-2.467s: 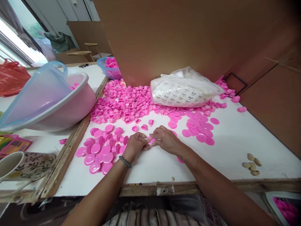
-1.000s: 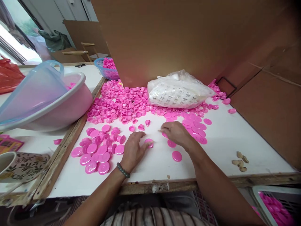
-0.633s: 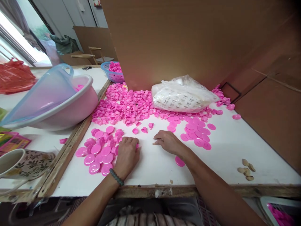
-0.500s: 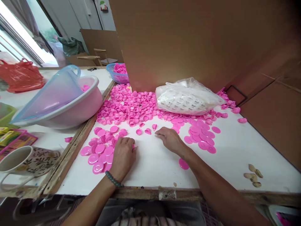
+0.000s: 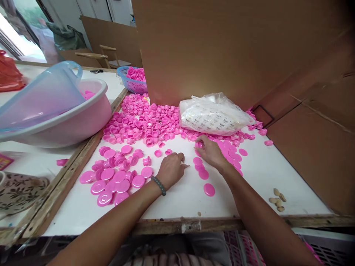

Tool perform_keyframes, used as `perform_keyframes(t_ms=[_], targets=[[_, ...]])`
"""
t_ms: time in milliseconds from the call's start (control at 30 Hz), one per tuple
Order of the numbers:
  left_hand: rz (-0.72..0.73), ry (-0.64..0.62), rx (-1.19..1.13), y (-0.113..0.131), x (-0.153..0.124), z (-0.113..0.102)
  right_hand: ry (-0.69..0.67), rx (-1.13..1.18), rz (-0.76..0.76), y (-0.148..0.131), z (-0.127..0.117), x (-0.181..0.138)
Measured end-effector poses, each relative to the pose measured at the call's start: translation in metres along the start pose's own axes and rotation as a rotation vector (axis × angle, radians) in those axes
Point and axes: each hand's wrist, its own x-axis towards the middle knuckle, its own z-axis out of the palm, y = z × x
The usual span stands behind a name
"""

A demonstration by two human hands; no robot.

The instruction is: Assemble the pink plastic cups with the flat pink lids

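Note:
My left hand [image 5: 171, 170] hovers over the white tabletop, its thumb and fingertips apart with nothing visible between them. To its left lies a loose heap of pink disc-and-cup pieces [image 5: 119, 186], one piece [image 5: 146, 161] resting on its side. Two small pink cups [image 5: 158, 153] are just beyond that hand. My right hand [image 5: 210, 152] is bent around a small pink plastic piece [image 5: 199, 145]; the fingers partly hide its shape. Flat pink discs [image 5: 203, 174] trail below this hand, and more discs [image 5: 233, 157] lie to its right.
Many pink cups [image 5: 138, 118] spread across the back, beside a clear bag of printed white packets [image 5: 215, 116]. A tall cardboard panel [image 5: 208, 48] stands behind. At left are a large pink basin [image 5: 83, 122] and a floral mug [image 5: 26, 192]. Nutshells [image 5: 278, 200] lie at right.
My left hand has moved right, away from the heap, where a piece now lies uncovered. The right hand has moved forward and right. One small cup no longer shows. The view has shifted.

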Motion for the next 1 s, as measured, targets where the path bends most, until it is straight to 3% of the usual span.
perform_keyframes(t_ms=[133,267,333,533,633,867,1000], targets=[[0.086,0.029,-0.001,0.016,0.026,0.020,0.138,0.142,0.029,0.019,-0.004,-0.014],[0.200,-0.020,0.077,0.026,0.044,0.038,0.207,0.264,0.071,0.019,0.004,-0.017],[0.234,-0.029,0.145,0.024,0.046,0.039,0.209,0.288,0.087,0.017,0.004,-0.017],[0.301,-0.038,0.407,0.011,0.031,0.025,0.256,0.191,-0.108,0.023,0.001,-0.017],[0.222,0.003,0.380,0.004,0.021,0.017,0.258,0.184,-0.149,0.021,0.005,-0.019],[-0.140,0.099,-0.120,-0.019,-0.007,0.010,0.090,0.240,-0.289,0.005,0.029,-0.025],[-0.152,0.152,-0.146,-0.025,-0.021,0.012,0.054,0.270,-0.354,-0.001,0.037,-0.028]])
